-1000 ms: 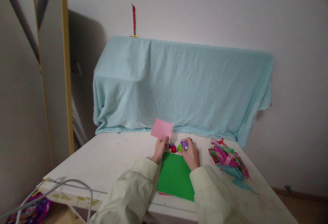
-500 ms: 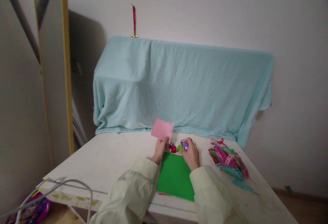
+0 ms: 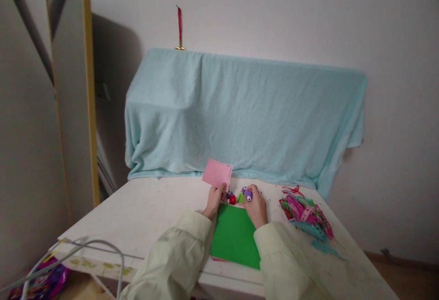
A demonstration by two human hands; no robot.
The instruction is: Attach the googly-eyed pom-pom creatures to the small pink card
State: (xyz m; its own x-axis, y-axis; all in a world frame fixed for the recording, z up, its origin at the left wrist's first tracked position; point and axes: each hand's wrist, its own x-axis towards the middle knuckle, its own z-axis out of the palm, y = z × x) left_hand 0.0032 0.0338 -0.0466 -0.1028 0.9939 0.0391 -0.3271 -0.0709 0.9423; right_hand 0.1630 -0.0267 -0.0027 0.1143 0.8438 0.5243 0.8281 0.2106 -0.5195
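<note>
Stretched forward, left hand (image 3: 213, 202) pinches 1 pink sheet (image 3: 217, 173), right hand (image 3: 256, 205) curls around 1 purple gadget (image 3: 247, 194).

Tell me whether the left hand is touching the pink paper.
Touching: the head view shows the left hand pinching the pink paper at its lower edge.

In the person's right hand (image 3: 257, 208), the small purple tool with round eyes (image 3: 247, 194) is turned very slightly compared with the earlier pictures, and its lower eye (image 3: 249, 198) now sits a little higher, with more of the purple around it to be seen. The whole view is also moved by a very small amount, so that the mirror (image 3: 70, 99), the red ribbon (image 3: 179, 23) and the pink card (image 3: 217, 173) appear slightly more to the right.
</note>
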